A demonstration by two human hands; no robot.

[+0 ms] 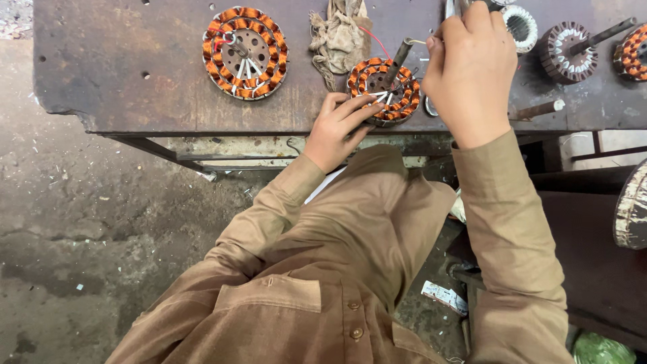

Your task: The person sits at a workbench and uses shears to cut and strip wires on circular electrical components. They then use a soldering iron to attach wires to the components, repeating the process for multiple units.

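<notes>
Left hand (337, 128) presses the wound stator (384, 91) at 7 o'clock, fingers spread; right hand (470, 71) pinches a metal tool (453, 8)—best kept steady.

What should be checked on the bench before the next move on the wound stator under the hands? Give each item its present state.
1. Left hand steadies the copper-wound stator: ok, fingers rest on its near rim.
2. Stator lies flat on the metal bench: ok.
3. Right hand grips a tool: cannot tell which; only a metal tip shows above the fist.
4. Red wire clear of the hands: ok.
5. Second stator out of the way: ok, apart to the left.
6. Cloth rag off the windings: ok, it lies behind the stator.
</notes>
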